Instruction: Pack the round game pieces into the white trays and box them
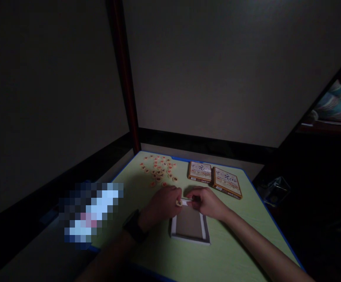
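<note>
Head view, the only feed I have; dim light. Left hand (167,199) over the tray's far-left corner: I read finger and thumb as pinched on a piece (179,203), one face showing. Right hand (207,201) at the tray's far end, fingers curled with a small gap between the tips; I cannot tell from here whether they hold anything. Tray (189,225) lies flat on the table (232,250), its near floor bare. Loose pieces (175,179) are spread beyond the left hand; two boxes, one (200,171) beside the other (227,181), lie farther right.

Risks, my judgement: the pinched piece is small and round, so a slack or off-centre grip could let it roll away. The hands are close together; a knock between them could dislodge it. Pressing on the rim could slide the tray. A low left wrist, wearing a watch (135,226), might catch the near-left rim.
</note>
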`<state>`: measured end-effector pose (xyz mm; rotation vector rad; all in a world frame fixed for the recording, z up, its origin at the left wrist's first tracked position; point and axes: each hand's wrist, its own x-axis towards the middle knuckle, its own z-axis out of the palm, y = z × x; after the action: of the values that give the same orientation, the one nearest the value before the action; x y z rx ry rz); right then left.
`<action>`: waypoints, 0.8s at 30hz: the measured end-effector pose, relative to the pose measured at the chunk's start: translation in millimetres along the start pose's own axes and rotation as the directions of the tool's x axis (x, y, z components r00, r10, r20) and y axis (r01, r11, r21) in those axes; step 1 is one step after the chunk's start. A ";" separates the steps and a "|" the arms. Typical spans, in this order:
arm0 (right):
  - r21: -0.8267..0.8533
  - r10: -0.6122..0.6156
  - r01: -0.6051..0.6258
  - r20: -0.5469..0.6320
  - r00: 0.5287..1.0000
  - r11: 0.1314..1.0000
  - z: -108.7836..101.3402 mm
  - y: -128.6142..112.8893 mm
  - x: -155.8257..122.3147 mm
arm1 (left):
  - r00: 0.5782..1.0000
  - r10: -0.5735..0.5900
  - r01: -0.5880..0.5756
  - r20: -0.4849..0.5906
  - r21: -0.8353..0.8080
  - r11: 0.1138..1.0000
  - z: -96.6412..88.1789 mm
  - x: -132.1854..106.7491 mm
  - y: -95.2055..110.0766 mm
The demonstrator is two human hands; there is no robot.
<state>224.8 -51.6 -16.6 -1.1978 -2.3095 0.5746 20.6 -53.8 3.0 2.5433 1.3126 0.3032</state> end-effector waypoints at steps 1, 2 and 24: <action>-0.019 -0.016 0.015 -0.009 1.000 1.000 -0.1 -1.7 -0.3 | 1.000 0.008 -0.008 -0.003 0.007 1.000 0.3 1.2 -1.0; -0.040 -0.038 0.037 -0.021 0.999 0.999 -0.2 -3.5 -0.8 | 1.000 0.019 -0.019 -0.005 0.013 1.000 0.2 2.3 -2.0; -0.402 -0.177 0.243 0.194 0.965 0.883 12.3 -36.2 1.2 | 0.999 0.053 -0.044 0.009 -0.413 0.910 3.4 -3.0 -22.5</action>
<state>194.0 -71.6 -6.0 -1.0877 -2.7465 0.0830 2.8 -44.2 -7.7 2.2141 1.0447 0.5059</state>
